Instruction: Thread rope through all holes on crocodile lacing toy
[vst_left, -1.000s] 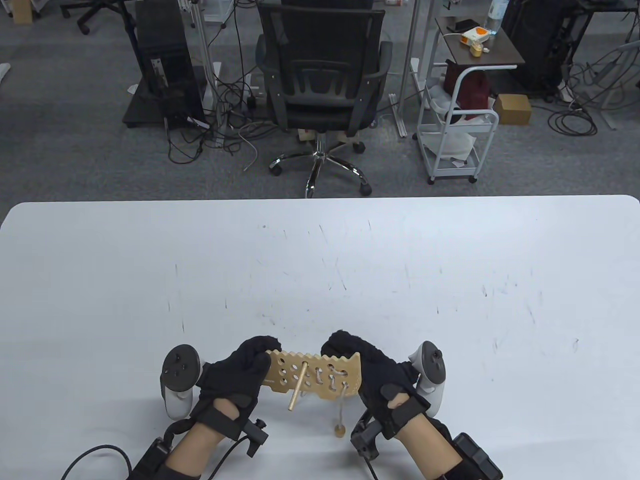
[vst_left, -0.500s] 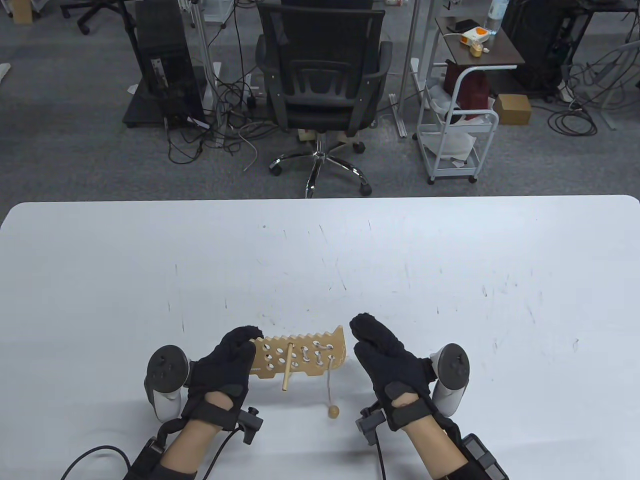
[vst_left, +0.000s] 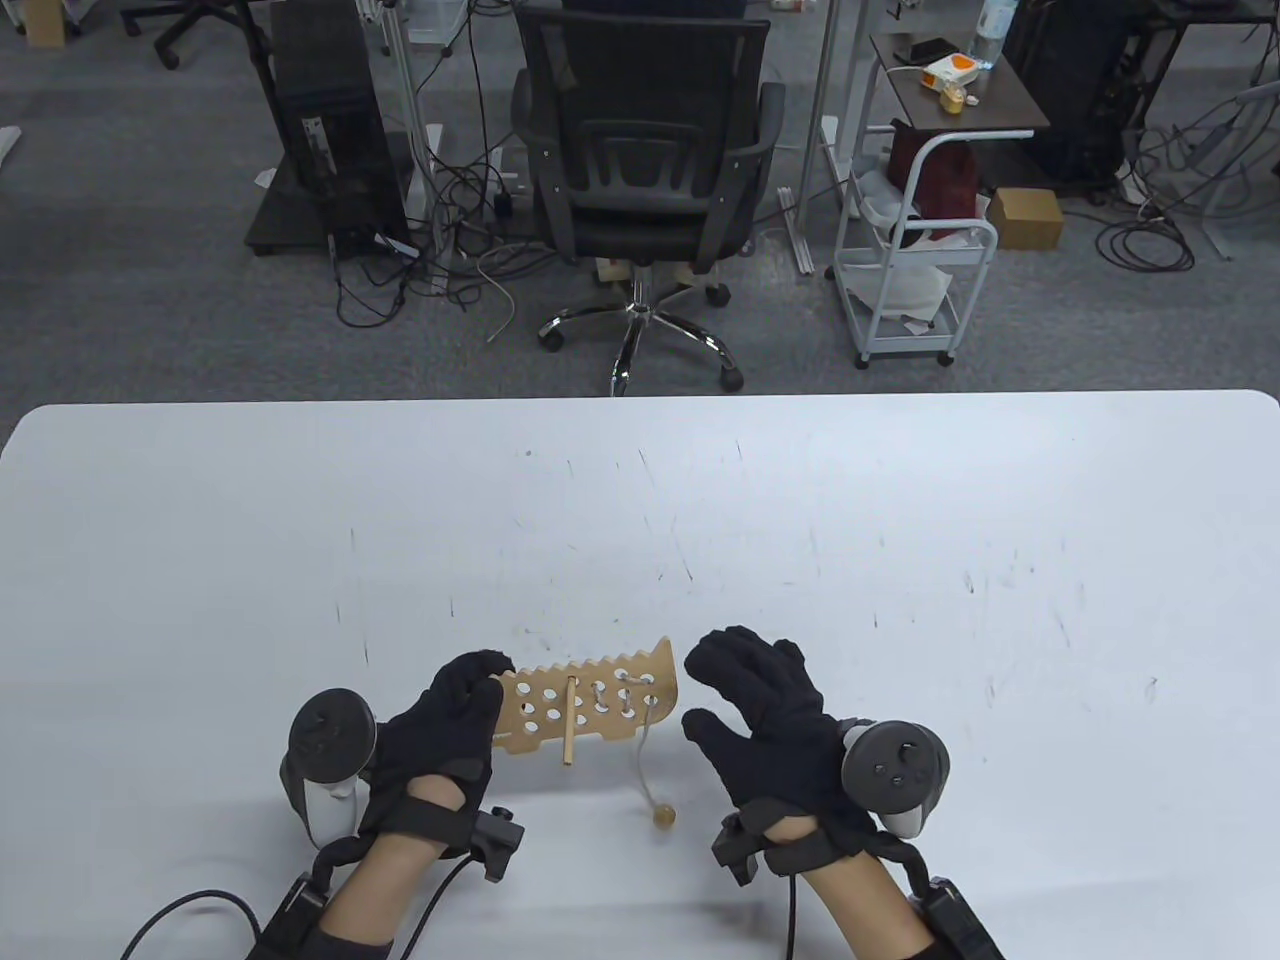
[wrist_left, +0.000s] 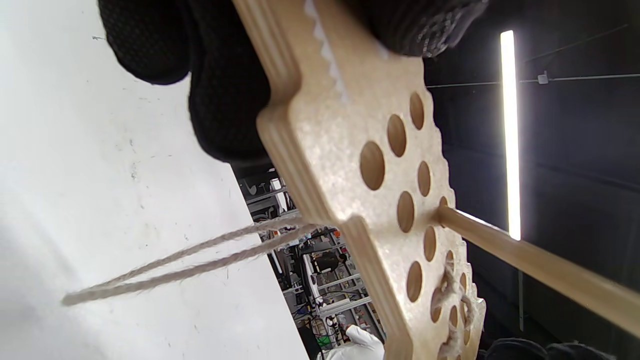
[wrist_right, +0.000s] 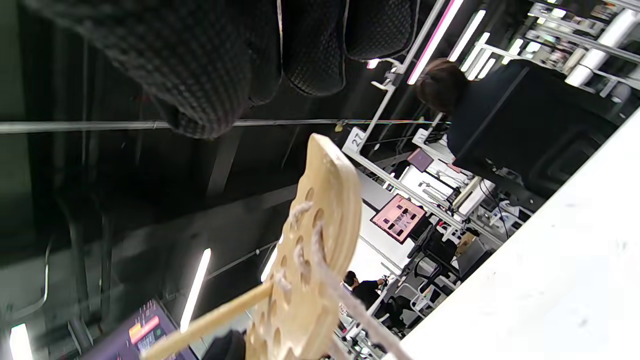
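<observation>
The wooden crocodile board (vst_left: 585, 705) with several round holes is held above the table near its front edge. My left hand (vst_left: 455, 715) grips its left end; the board also shows in the left wrist view (wrist_left: 380, 200). A wooden needle stick (vst_left: 569, 722) pokes through a middle hole toward me. Rope (vst_left: 645, 750) is laced through the right-hand holes and hangs down to a wooden bead (vst_left: 663, 816) on the table. A rope loop (wrist_left: 200, 257) trails under the board. My right hand (vst_left: 745, 690) is open and empty, just right of the board, not touching it. The board's right end appears in the right wrist view (wrist_right: 315, 250).
The white table (vst_left: 900, 560) stretches wide beyond the hands. An office chair (vst_left: 645, 170) and a white cart (vst_left: 915, 250) stand on the floor past the far edge.
My right hand let go of the board's right end, moved right and opened its fingers. My left hand carried the board slightly left and away, and the bead swung left.
</observation>
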